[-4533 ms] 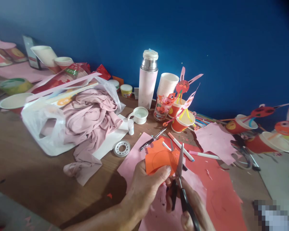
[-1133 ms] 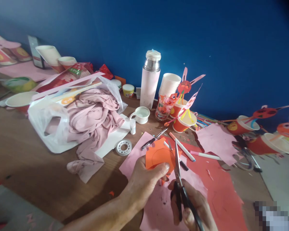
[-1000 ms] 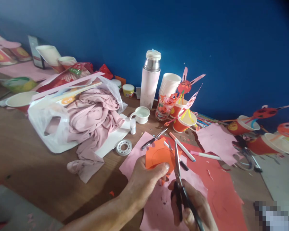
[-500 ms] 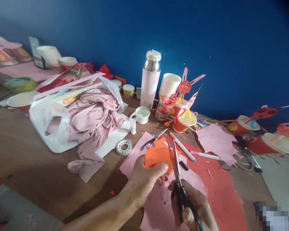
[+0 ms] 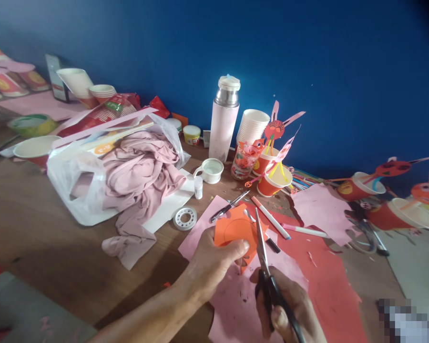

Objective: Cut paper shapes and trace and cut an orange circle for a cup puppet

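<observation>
My left hand pinches a piece of orange paper between thumb and fingers; a curved line is drawn on it. In my right hand are black-handled scissors, their blades pointing up along the paper's right edge. Whether the blades are cutting at this instant I cannot tell. Beneath both hands lie a pink paper sheet and a red paper sheet. A black pen and an orange-and-white marker rest just beyond the orange paper.
A plastic bag with pink cloth lies to the left. Behind stand a flask, a small white cup and stacked paper cups. Cups with paper figures stand at the right, near a tape roll and pink scrap.
The scissors and the orange paper have shifted very slightly in my hands. The view has moved a touch; the things on the table stay where they were.
</observation>
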{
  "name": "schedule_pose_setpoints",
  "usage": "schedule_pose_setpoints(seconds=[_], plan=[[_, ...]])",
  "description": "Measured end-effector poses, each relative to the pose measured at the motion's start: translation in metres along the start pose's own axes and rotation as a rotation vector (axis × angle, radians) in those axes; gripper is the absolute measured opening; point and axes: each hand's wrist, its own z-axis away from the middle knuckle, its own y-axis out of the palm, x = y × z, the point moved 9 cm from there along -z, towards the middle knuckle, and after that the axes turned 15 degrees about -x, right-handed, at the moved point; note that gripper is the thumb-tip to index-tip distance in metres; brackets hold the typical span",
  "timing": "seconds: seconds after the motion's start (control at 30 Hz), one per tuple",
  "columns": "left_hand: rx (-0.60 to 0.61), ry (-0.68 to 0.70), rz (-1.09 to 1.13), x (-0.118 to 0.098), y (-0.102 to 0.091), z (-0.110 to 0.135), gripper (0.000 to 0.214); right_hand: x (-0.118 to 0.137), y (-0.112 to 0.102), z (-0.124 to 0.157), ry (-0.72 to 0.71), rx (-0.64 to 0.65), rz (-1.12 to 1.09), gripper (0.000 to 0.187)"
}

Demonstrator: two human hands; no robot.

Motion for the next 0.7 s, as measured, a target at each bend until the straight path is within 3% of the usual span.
schedule_pose_setpoints(seconds=[0.7], plan=[[0.104,0.001,-0.074,-0.0025,0.0051,0.0067,0.017,0.0079,0.0057,-0.0011,-0.040,0.034,-0.030,0.060]])
